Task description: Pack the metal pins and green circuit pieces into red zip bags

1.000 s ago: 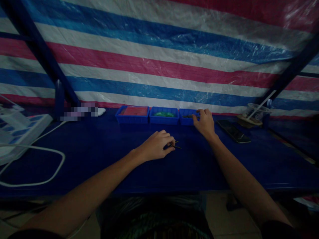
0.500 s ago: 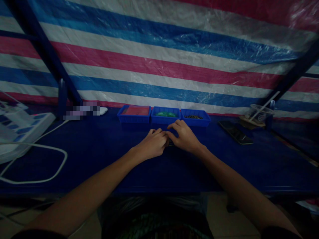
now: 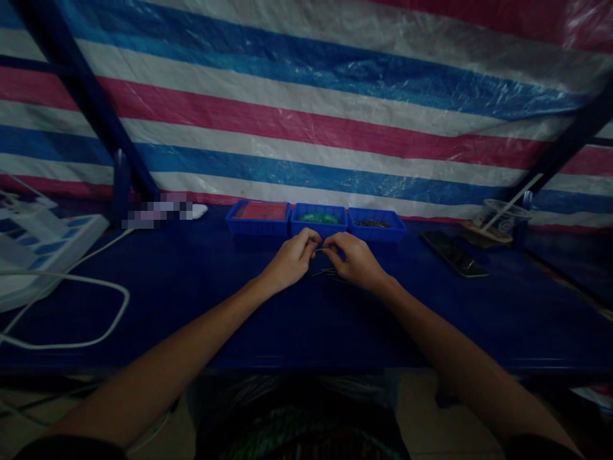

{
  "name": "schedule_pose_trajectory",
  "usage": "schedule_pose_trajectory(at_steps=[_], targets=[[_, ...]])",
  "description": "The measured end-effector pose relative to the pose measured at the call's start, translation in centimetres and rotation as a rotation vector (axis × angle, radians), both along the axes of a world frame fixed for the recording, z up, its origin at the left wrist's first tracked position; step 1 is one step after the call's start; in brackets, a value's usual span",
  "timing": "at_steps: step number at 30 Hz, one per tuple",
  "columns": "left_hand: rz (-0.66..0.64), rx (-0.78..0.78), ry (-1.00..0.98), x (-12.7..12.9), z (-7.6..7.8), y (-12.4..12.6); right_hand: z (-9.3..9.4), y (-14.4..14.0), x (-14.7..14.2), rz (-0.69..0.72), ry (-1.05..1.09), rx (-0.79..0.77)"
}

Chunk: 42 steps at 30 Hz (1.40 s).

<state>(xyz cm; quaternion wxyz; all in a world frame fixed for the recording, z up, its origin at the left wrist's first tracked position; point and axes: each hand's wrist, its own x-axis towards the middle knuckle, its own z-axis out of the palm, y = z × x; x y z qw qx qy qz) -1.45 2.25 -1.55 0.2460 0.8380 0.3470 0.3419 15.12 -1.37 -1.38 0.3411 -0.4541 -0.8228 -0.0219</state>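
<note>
My left hand [image 3: 292, 259] and my right hand [image 3: 352, 259] meet fingertip to fingertip over the dark blue table [image 3: 215, 300], pinching a thin dark metal pin [image 3: 320, 250] between them. A few more thin dark pins [image 3: 325, 273] lie on the table just below the hands. Behind the hands stand three small blue trays: the left tray [image 3: 258, 217] holds red material, the middle tray [image 3: 318, 219] green pieces, the right tray [image 3: 377, 225] small dark parts.
A dark phone [image 3: 454, 253] lies at the right, with a clear plastic cup and straw [image 3: 500, 215] behind it. A white power strip [image 3: 38, 249] and white cable [image 3: 71, 306] sit at the left. A striped tarp [image 3: 306, 108] hangs behind.
My right hand left the right tray and came back to the middle, meeting my left hand. Both hands then lifted slightly and now pinch a pin between their fingertips.
</note>
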Motion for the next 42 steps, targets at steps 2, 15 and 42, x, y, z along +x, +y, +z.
schedule_pose_trajectory(at_steps=[2, 15, 42], targets=[[0.002, -0.024, -0.019, 0.2, -0.1, -0.4, 0.5, 0.2, 0.6, -0.034, -0.016, 0.03], [-0.274, 0.419, 0.427, 2.2, -1.1, -3.7, 0.2, 2.9, 7.2, -0.62, 0.052, -0.056], [0.131, 0.302, 0.126, -0.1, 0.0, 0.1, 0.0, 0.2, 0.1, -0.111, 0.089, -0.037]])
